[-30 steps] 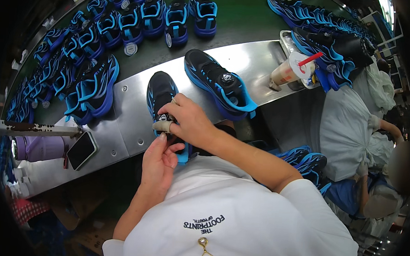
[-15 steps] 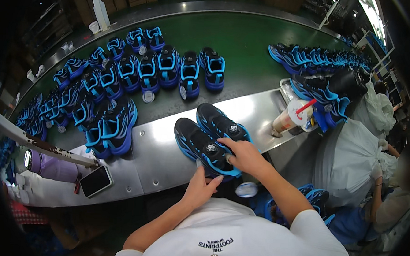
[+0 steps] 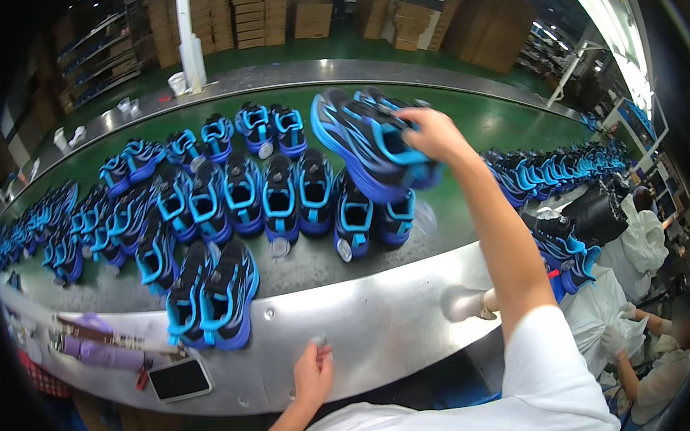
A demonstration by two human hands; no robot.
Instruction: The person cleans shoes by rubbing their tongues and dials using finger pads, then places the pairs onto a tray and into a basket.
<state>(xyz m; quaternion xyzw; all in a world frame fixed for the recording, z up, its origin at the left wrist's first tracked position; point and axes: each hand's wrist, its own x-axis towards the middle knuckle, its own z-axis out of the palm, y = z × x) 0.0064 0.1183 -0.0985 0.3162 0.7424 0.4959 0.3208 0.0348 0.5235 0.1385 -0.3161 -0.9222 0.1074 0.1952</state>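
Right hand outstretched, gripping blue sneakers.

A pair of black-and-blue sneakers hangs in the air above the green conveyor belt — gripped together from above, soles tilted toward the left. A small silvery round object — too small to identify — sits on the steel table's near edge.

shoe pairs in rows on belt behind worktop | one pair on worktop's left | phone at its near-left edge | boxes far behind
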